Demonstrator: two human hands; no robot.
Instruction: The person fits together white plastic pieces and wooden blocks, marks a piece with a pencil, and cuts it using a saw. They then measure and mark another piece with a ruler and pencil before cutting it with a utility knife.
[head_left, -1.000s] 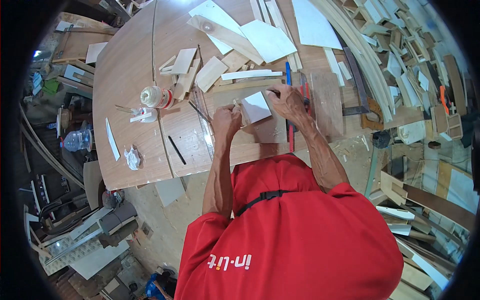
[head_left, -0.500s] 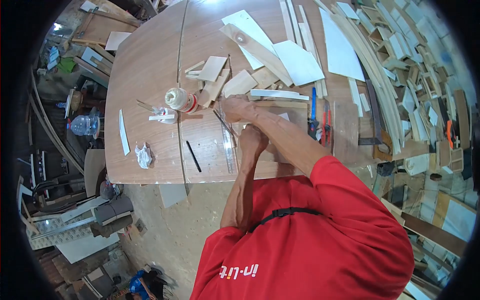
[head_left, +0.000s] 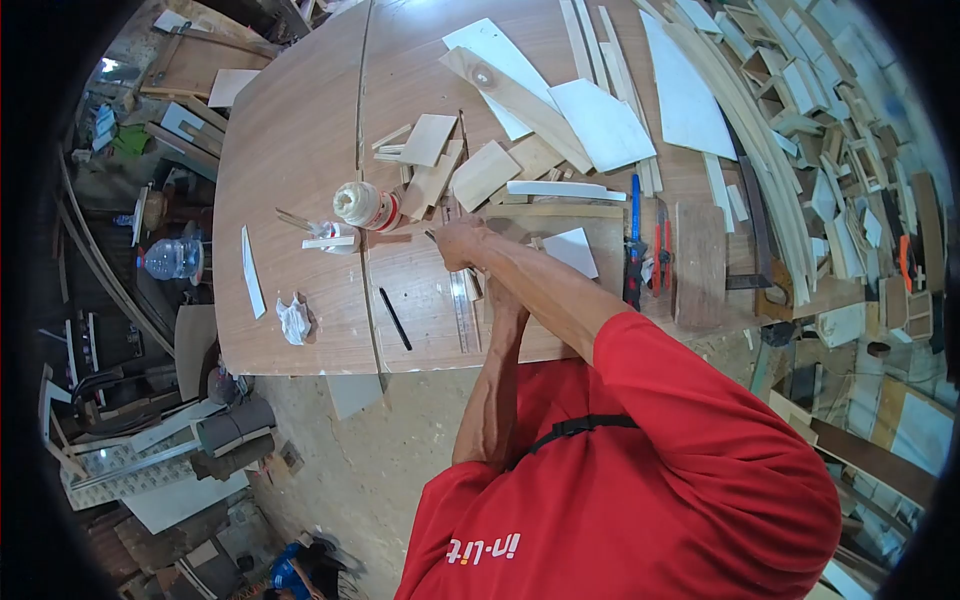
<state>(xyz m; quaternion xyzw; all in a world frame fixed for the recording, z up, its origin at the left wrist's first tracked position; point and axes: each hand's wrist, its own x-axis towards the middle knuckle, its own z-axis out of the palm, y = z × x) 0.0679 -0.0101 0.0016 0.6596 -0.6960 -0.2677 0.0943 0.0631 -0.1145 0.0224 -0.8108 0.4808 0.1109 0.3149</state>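
Note:
My right hand [head_left: 460, 243] is closed above the table, and a short tip of a thin dark stick [head_left: 431, 236] pokes out from its far left side. My left hand [head_left: 506, 298] lies lower, partly covered by my right forearm, so its fingers are hidden. Beside both hands a clear ruler [head_left: 461, 320] lies flat, pointing away from me. A white piece of board [head_left: 571, 252] rests to the right of my right forearm. A black pen-like marker [head_left: 395, 318] lies left of the ruler.
Wood offcuts [head_left: 487, 175] and a white strip [head_left: 565, 190] lie beyond my hands. An open glue jar [head_left: 362, 204] stands to the left, near crumpled white tissue [head_left: 294, 319]. Blue-handled [head_left: 634, 240] and red-handled [head_left: 662, 250] tools lie right. Long boards line the right edge.
My right hand has moved down and slightly left, nearer to me, uncovering the wood pieces and the white board. My left hand is lower and more hidden under the right forearm.

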